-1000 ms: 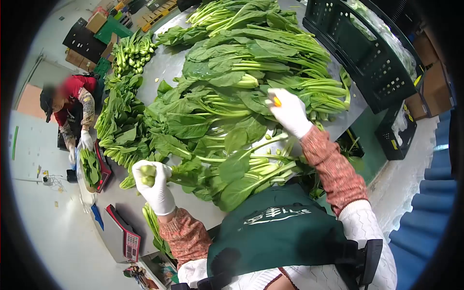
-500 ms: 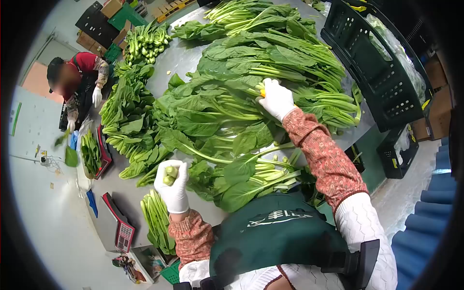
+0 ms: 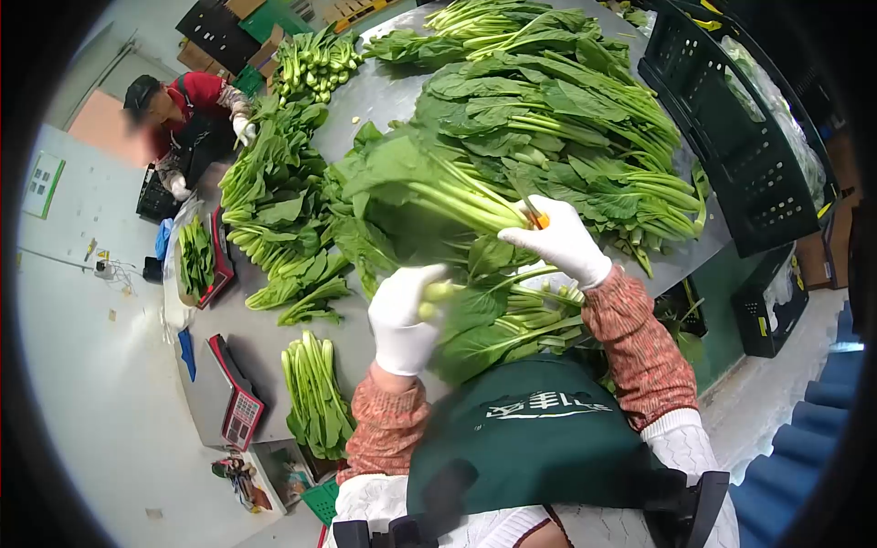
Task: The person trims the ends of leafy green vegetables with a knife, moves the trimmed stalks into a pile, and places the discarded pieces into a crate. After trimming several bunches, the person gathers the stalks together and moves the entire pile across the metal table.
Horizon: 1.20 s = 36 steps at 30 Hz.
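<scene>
My left hand [image 3: 400, 321] is closed around the pale cut ends of a few leafy green stalks [image 3: 438, 292], their leaves blurred beneath it. Closed on a small orange-handled knife [image 3: 542, 221], my right hand [image 3: 566, 242] has the blade pointing up and away from me. Its thumb and fingers also meet the stem ends of a bunch of leafy greens [image 3: 457, 194], lifted above the pile with leaves toward the left. Below the hands, more cut stalks [image 3: 539, 315] lie at the table edge by my green apron [image 3: 539, 429].
Long rows of greens [image 3: 548, 119] cover the metal table [image 3: 361, 137]. On the left are a neat bunch [image 3: 312, 388], a red scale [image 3: 239, 402] and another scale holding greens [image 3: 216, 265]. A co-worker [image 3: 183, 119] stands far left; black crates [image 3: 731, 128] are at right.
My right hand has drawn back toward me with the knife, and a bunch of greens is now raised at it. My left hand has moved right. The co-worker's hand now reaches the greens.
</scene>
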Tool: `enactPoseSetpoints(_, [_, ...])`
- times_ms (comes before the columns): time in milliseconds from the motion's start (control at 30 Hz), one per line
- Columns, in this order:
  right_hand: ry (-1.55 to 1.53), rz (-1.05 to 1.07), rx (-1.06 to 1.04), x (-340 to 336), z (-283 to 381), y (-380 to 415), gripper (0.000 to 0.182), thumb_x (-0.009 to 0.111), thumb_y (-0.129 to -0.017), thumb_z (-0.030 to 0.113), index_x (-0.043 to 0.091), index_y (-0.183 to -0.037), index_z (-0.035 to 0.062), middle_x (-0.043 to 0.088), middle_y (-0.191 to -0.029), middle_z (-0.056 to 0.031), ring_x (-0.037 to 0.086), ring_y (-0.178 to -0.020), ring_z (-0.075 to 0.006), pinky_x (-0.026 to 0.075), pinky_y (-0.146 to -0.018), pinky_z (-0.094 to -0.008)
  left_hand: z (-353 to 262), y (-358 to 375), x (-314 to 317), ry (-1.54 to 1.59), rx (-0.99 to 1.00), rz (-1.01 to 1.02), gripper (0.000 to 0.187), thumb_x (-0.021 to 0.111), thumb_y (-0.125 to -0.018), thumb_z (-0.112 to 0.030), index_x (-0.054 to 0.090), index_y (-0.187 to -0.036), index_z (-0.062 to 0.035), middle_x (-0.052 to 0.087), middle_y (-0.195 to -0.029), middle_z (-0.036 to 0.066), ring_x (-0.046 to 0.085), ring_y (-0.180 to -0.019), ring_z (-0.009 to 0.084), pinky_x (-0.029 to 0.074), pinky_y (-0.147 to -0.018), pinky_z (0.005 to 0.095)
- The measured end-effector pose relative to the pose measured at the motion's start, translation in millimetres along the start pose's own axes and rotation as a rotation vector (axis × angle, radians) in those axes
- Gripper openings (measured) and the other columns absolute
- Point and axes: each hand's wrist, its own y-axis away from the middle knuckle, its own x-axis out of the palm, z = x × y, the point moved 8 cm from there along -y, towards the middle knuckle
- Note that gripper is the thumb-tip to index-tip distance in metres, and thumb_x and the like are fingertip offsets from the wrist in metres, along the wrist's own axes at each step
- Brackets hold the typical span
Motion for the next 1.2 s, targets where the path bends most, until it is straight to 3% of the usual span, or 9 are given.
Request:
enactPoseSetpoints(167, [-0.103,0.032,-0.163,1,33,35,0.039,0.083,-0.074,0.022,0.065,-0.1,-0.0003,0.064,-0.084,-0.0084,0.056,-0.073,-0.0141,0.049,-0.07,-0.0285,-42,-16,22,-0.251,0.205,0.059,0.061,0.075,-0.063,-0.002,0.064,-0.122,-0.0086,0.064,-0.123,0.012,0.065,-0.093,0.0284,0.052,-0.078,0.0349])
enactPoseSetpoints(500, [-0.215,0.074,-0.371,-6,56,71,0.032,0.077,-0.08,0.013,0.067,-0.106,-0.0015,0.064,-0.09,-0.011,0.062,-0.08,-0.0193,0.05,-0.077,-0.0303,-46,-14,32,0.087,0.068,0.084,0.051,0.084,-0.061,-0.014,0.067,-0.109,-0.0098,0.067,-0.098,0.009,0.066,-0.079,0.0266,0.054,-0.071,0.0343])
enactPoseSetpoints(600, [-0.279,-0.118,-0.283,-12,38,76,0.029,0.074,-0.081,0.011,0.066,-0.107,-0.0005,0.066,-0.092,-0.0127,0.064,-0.081,-0.0229,0.051,-0.076,-0.0299,-35,-13,27,0.054,0.004,0.071,0.044,0.083,-0.062,-0.013,0.066,-0.103,-0.0099,0.066,-0.092,0.009,0.067,-0.077,0.0272,0.054,-0.067,0.0337])
enactPoseSetpoints(667, [0.257,-0.315,-0.393,-18,51,87,0.031,0.067,-0.084,0.011,0.064,-0.115,0.0073,0.067,-0.094,-0.0114,0.066,-0.078,-0.0301,0.053,-0.066,-0.0338,-37,-11,28,0.015,-0.049,0.104,0.044,0.083,-0.064,-0.005,0.065,-0.104,-0.0036,0.066,-0.091,0.011,0.066,-0.08,0.025,0.053,-0.074,0.031])
enactPoseSetpoints(767, [0.441,-0.331,-0.423,-6,50,94,0.036,0.066,-0.082,0.013,0.062,-0.118,0.012,0.067,-0.087,-0.0078,0.066,-0.074,-0.0293,0.051,-0.059,-0.0377,-39,-8,32,0.014,-0.061,0.147,0.043,0.083,-0.064,-0.006,0.065,-0.103,-0.0032,0.065,-0.091,0.011,0.066,-0.08,0.0259,0.053,-0.073,0.0311])
enactPoseSetpoints(1000, [0.502,-0.191,-0.228,-2,14,85,0.042,0.064,-0.079,0.01,0.058,-0.121,0.0095,0.069,-0.081,-0.0141,0.067,-0.075,-0.0349,0.052,-0.062,-0.0434,-53,-7,27,0.047,0.045,0.123,0.039,0.082,-0.065,-0.003,0.065,-0.101,-0.0028,0.066,-0.091,0.011,0.066,-0.078,0.0257,0.053,-0.072,0.0312])
enactPoseSetpoints(1067, [0.672,-0.126,0.071,-13,-37,74,0.034,0.063,-0.082,0.016,0.061,-0.114,0.0087,0.069,-0.082,-0.0171,0.067,-0.076,-0.0374,0.053,-0.065,-0.0445,-53,-11,17,0.128,0.089,0.073,0.038,0.081,-0.066,-0.003,0.065,-0.1,-0.0025,0.066,-0.092,0.011,0.066,-0.078,0.0261,0.053,-0.072,0.0311])
enactPoseSetpoints(1167, [0.349,-0.344,-0.082,-31,-56,81,0.023,0.066,-0.082,0.013,0.067,-0.104,0.009,0.069,-0.086,-0.0207,0.068,-0.08,-0.0379,0.055,-0.07,-0.0409,-48,-22,11,0.138,0.058,0.111,0.036,0.078,-0.068,-0.003,0.066,-0.102,-0.0014,0.067,-0.093,0.011,0.066,-0.079,0.0252,0.052,-0.074,0.0306])
enactPoseSetpoints(1200, [0.192,-0.261,-0.014,-28,-52,78,0.028,0.065,-0.083,0.007,0.067,-0.111,0.0092,0.071,-0.085,-0.0154,0.071,-0.075,-0.0271,0.055,-0.067,-0.0355,-44,-19,12,0.134,0.048,0.149,0.036,0.078,-0.068,-0.003,0.066,-0.103,-0.0012,0.067,-0.093,0.011,0.066,-0.08,0.0243,0.052,-0.074,0.0303])
